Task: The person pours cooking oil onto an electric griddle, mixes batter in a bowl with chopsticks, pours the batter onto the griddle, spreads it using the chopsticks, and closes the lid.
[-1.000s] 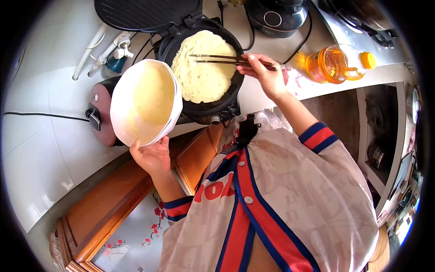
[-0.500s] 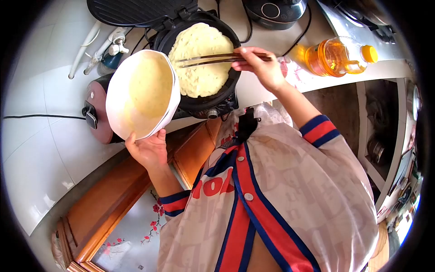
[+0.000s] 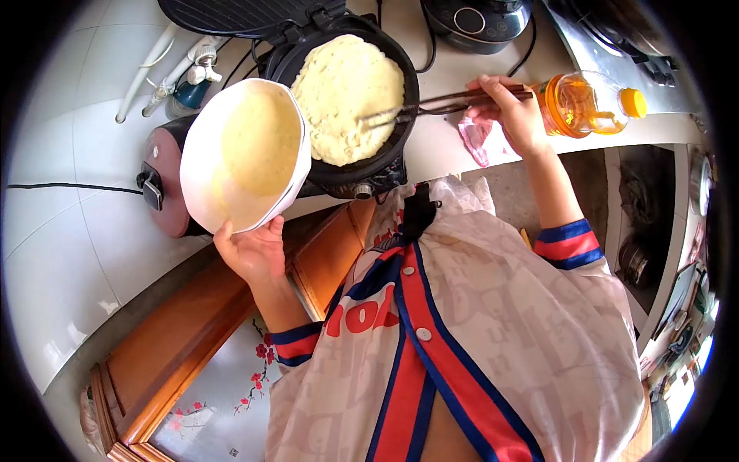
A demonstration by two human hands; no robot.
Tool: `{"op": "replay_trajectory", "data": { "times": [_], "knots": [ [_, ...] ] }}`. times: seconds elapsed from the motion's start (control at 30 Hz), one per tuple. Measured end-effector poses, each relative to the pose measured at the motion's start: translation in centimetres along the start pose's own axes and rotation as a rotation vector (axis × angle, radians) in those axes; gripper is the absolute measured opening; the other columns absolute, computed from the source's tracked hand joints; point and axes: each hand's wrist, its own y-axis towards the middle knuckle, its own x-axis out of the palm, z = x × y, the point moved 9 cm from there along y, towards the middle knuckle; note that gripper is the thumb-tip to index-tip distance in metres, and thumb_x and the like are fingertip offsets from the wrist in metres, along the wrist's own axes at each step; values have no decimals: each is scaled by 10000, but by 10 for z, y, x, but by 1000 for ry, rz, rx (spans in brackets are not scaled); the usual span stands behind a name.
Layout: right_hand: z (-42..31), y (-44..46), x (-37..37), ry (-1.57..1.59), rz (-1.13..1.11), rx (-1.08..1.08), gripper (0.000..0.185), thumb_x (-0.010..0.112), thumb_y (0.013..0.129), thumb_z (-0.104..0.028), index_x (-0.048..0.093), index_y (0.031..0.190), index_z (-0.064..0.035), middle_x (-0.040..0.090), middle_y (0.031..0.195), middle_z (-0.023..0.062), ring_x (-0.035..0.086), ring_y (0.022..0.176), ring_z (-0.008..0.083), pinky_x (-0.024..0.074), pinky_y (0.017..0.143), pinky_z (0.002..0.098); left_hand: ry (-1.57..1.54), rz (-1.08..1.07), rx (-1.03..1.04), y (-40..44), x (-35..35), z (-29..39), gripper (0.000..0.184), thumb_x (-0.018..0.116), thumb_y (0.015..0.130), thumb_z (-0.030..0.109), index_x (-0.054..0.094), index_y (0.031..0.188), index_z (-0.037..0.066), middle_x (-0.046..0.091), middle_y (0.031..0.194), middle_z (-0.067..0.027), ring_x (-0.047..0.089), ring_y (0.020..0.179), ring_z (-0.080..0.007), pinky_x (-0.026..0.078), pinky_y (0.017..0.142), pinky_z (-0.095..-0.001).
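Observation:
My left hand [image 3: 254, 248] grips the lower rim of a white bowl [image 3: 202, 165], which is tilted and coated inside with pale yellow batter [image 3: 262, 146]. In my right hand [image 3: 512, 115] is a pair of dark chopsticks [image 3: 454, 102], their tips blurred over the right part of the batter pancake [image 3: 346, 100]. That pancake lies thick and lumpy in a round black electric griddle [image 3: 404, 58], whose ridged lid [image 3: 246, 17] stands open behind. The bowl overlaps the griddle's left edge. Whether the tips touch the batter I cannot tell.
An oil bottle [image 3: 589, 104] with a yellow cap lies beyond my right hand, near a pink-and-white cloth or packet [image 3: 483, 140]. A black appliance [image 3: 477, 23] stands at the back. Left of the bowl is a reddish-brown lidded cooker [image 3: 165, 181]; white pipes [image 3: 146, 69] run behind it.
My right hand has moved right with the chopsticks, drawing their tips from the pancake's middle toward its right edge. The left hand and bowl stay almost still.

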Motion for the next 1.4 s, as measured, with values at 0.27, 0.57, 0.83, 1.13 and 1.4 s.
{"op": "replay_trajectory", "data": {
  "times": [0.27, 0.57, 0.83, 1.13, 1.4],
  "knots": [
    [15, 6, 40, 42, -140, 12, 271, 556, 918, -190, 603, 973, 71, 642, 846, 132, 651, 671, 186, 557, 633, 291, 9, -20, -8, 1, 2, -4, 574, 519, 792, 382, 421, 1262, 68, 543, 1173, -100, 610, 917, -247, 547, 652, -336],
    [-16, 5, 2, -26, 11, -82, 322, 558, 920, -252, 603, 993, 57, 640, 857, 126, 648, 696, 176, 536, 649, 269, 26, -25, -17, -2, 0, -8, 578, 511, 790, 386, 420, 1262, 65, 547, 1164, -106, 610, 916, -242, 546, 654, -329],
    [-2, 23, -25, 130, 100, -139, 326, 529, 936, -248, 590, 1015, 62, 638, 872, 136, 646, 736, 180, 534, 693, 270, 5, 9, 9, -5, -4, -4, 582, 519, 789, 378, 416, 1264, 59, 545, 1171, -111, 613, 917, -245, 554, 654, -332],
    [-6, 9, 10, 116, 86, -201, 292, 534, 936, -223, 581, 1031, 50, 637, 933, 137, 645, 771, 197, 527, 711, 286, 14, 18, 22, -5, -7, 2, 586, 521, 792, 380, 416, 1270, 59, 546, 1173, -108, 612, 922, -247, 555, 654, -331],
    [-30, -67, 85, -824, -120, -926, 204, 623, 795, 5, 604, 997, -14, 581, 990, 133, 611, 823, 279, 502, 710, 321, 25, 9, 13, -2, -6, 2, 582, 524, 791, 378, 420, 1269, 62, 549, 1170, -108, 614, 925, -245, 556, 654, -334]
  ]
}}
